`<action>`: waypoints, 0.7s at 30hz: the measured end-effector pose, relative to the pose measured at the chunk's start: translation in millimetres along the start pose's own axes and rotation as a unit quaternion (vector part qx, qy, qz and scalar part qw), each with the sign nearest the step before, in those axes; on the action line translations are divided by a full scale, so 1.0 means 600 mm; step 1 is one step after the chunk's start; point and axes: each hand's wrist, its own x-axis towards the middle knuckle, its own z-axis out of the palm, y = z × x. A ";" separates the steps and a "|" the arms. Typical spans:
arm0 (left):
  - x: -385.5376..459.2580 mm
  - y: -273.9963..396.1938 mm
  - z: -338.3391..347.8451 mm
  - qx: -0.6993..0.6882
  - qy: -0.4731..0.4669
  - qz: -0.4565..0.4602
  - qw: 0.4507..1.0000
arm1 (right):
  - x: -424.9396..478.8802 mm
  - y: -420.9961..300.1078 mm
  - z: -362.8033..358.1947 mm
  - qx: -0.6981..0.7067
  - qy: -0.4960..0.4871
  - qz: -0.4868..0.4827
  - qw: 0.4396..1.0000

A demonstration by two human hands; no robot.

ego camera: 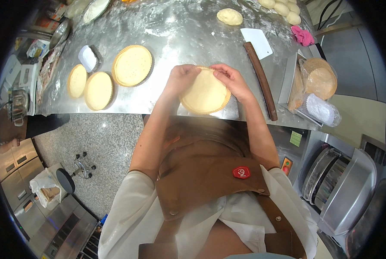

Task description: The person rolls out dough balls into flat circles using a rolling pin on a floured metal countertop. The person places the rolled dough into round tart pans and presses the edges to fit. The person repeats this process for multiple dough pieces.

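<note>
Both my hands are at the far rim of a round fluted paper baking case lined with pale dough (205, 92), near the table's front edge. My left hand (184, 77) has thumb and fingers pinched on the rim at its upper left. Just across from it, my right hand (231, 81) pinches the rim at the upper right. To the left lie a large dough-lined case with small holes pricked in it (132, 65) and two smaller ones, (98, 91) being the nearer small dough-lined case and the farther left one a similar dough-lined case (77, 81).
Right of my hands lie a dark wooden rolling pin (261, 81), a white dough scraper (257, 42) and a tray (288, 79) with bagged paper cases (320, 79). Dough (229, 16), dough balls (281, 8) and a pink cloth (302, 35) are farther back. White paper cases (88, 58) lie left.
</note>
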 end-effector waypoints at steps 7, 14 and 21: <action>0.000 0.001 -0.011 0.013 -0.070 -0.006 0.997 | 0.027 0.028 0.008 -0.177 0.010 0.009 0.984; -0.025 0.024 -0.004 -0.042 0.006 -0.049 0.998 | 0.021 -0.012 -0.012 -0.030 -0.032 0.049 0.998; -0.023 0.008 -0.010 -0.114 -0.070 -0.030 0.991 | 0.020 0.025 -0.012 -0.108 -0.004 0.029 0.994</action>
